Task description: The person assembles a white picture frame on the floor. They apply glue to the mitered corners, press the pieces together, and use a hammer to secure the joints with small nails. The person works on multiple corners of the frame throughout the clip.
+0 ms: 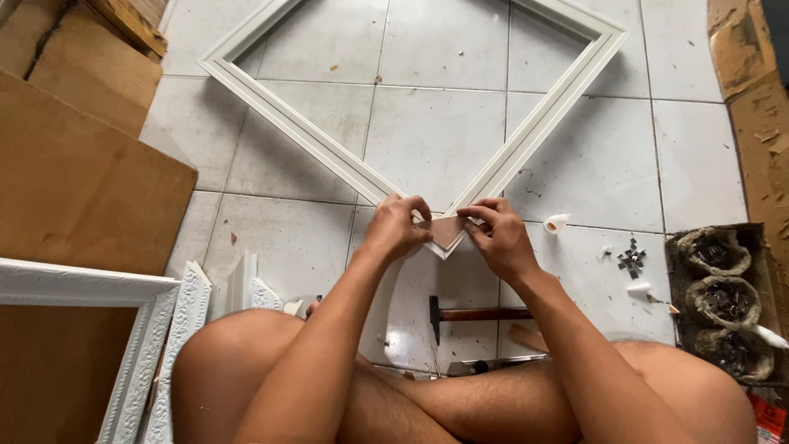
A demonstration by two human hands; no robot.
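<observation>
Fingers of both our hands are curled and pinched shut on a small brown triangular corner piece, our left hand on its left edge and our right hand on its right. We hold the piece against the near corner of a large white moulded picture frame lying flat on the pale tiled floor. Near our crossed legs lies a hammer with a brown wooden handle, while small dark metal fasteners sit well to the right.
</observation>
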